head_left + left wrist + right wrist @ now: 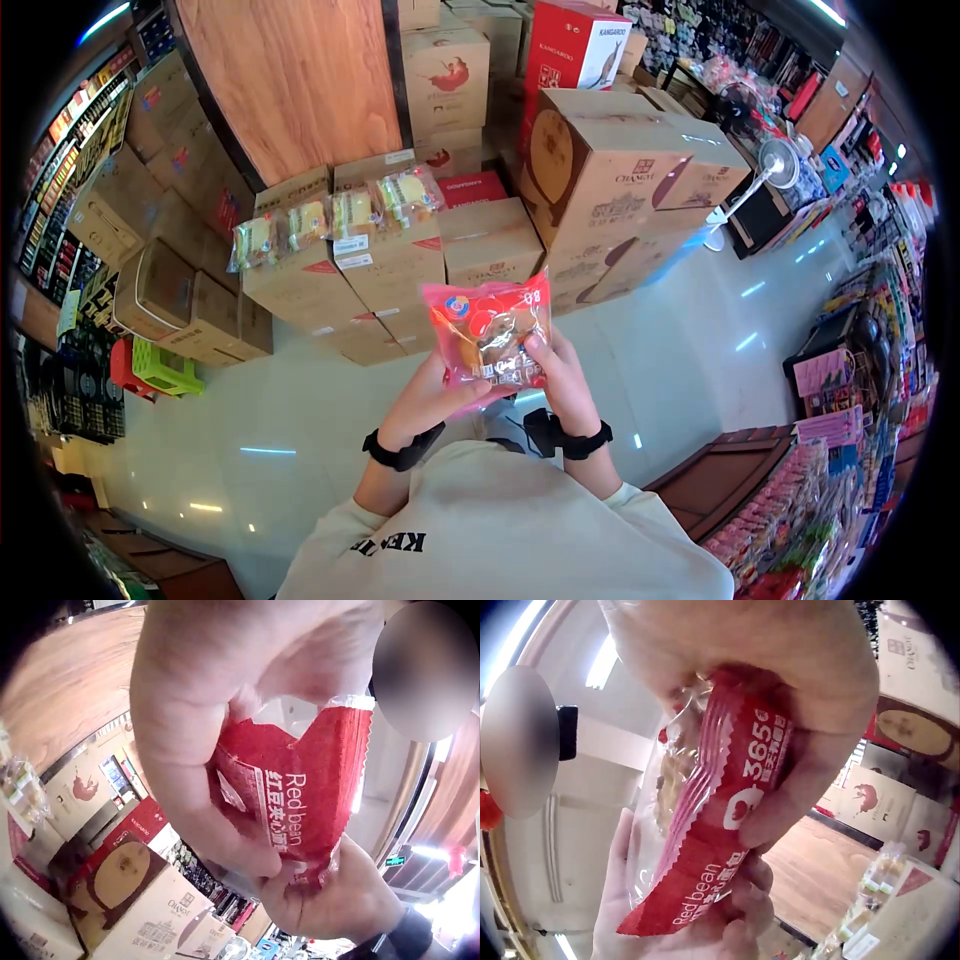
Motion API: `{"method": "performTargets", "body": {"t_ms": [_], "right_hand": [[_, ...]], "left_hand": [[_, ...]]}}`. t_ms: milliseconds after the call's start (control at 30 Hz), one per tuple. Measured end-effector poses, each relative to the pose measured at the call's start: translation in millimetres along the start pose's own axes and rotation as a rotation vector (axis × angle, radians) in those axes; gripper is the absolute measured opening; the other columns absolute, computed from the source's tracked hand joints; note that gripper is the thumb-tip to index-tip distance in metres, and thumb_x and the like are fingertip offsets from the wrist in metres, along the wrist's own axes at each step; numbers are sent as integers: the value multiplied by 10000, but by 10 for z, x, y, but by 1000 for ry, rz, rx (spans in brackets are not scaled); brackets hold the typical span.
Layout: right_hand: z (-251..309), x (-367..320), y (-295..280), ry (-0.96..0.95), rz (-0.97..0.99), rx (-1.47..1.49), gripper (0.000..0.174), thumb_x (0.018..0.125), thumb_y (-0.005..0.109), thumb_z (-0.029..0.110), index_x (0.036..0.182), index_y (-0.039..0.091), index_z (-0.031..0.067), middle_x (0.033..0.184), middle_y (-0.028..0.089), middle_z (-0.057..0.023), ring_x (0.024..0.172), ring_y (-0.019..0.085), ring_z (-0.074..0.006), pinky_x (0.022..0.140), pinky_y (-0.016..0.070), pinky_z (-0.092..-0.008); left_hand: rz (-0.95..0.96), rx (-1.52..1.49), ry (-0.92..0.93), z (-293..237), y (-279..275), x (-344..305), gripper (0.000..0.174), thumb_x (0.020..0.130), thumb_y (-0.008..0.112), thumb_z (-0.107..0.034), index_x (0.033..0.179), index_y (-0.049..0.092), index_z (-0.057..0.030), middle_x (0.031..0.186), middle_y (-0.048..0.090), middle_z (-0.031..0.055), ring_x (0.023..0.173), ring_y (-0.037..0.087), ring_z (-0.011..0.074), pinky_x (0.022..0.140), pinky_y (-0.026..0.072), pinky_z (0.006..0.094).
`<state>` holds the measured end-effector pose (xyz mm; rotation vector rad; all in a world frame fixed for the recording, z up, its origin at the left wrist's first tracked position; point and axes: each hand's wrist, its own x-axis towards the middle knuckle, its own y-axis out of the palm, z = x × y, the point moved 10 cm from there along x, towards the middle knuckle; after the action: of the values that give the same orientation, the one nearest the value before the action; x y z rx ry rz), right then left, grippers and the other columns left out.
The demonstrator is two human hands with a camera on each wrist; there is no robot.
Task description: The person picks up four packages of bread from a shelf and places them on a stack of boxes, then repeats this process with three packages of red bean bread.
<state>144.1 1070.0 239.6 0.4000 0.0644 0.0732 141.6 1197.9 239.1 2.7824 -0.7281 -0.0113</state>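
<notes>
A packet of red bean bread (490, 330), red and pink with a clear window, is held up in front of the chest by both hands. My left hand (422, 398) grips its left lower side, thumb on the front. On the right lower side my right hand (565, 380) grips it, thumb pressed on the clear front. The left wrist view shows the packet's red back (289, 787) with "Red bean" lettering, the left fingers (225, 832) curled across it. In the right wrist view the bread (675, 784) shows through the clear film, and right fingers wrap the red side.
Ahead stand stacked cardboard cartons (395, 285), with several bagged breads (355, 212) lying on top. Taller wine cartons (610, 180) rise to the right. A green stool (165, 368) stands at the left, a white fan (778, 162) at the right, and shelves of goods line both sides.
</notes>
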Motion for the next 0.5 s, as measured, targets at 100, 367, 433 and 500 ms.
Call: {"method": "performTargets", "body": {"t_ms": [100, 367, 433, 500], "right_hand": [[127, 259, -184, -31, 5, -64, 565, 896, 546, 319, 1297, 389, -46, 1210, 528, -106, 1095, 512, -166, 934, 394, -288], [981, 819, -938, -254, -15, 7, 627, 858, 597, 208, 1351, 287, -24, 1293, 445, -132, 1197, 418, -189, 1019, 303, -317], [1222, 897, -1078, -302, 41, 37, 731, 809, 631, 144, 1389, 212, -2, 1303, 434, -146, 1202, 424, -214, 1020, 309, -337], [1292, 991, -1285, -314, 24, 44, 709, 810, 625, 117, 1385, 225, 0, 1300, 437, -147, 1199, 428, -210, 1011, 324, -335]], "left_hand": [[-3, 14, 5, -70, 83, 330, 625, 815, 664, -146, 1321, 334, 11, 1288, 450, 74, 1184, 434, 165, 997, 348, 325], [-71, 100, 28, -166, 378, 1561, 538, 798, 678, -81, 1256, 411, 13, 1190, 534, 76, 1084, 516, 152, 935, 409, 305], [-72, 62, 76, -145, 485, 1840, 531, 800, 677, -79, 1251, 414, 14, 1186, 537, 77, 1075, 522, 151, 928, 414, 303], [-84, 20, 118, -101, 564, 2070, 523, 801, 676, -77, 1246, 416, 15, 1182, 540, 77, 1065, 528, 150, 922, 419, 302]]}}
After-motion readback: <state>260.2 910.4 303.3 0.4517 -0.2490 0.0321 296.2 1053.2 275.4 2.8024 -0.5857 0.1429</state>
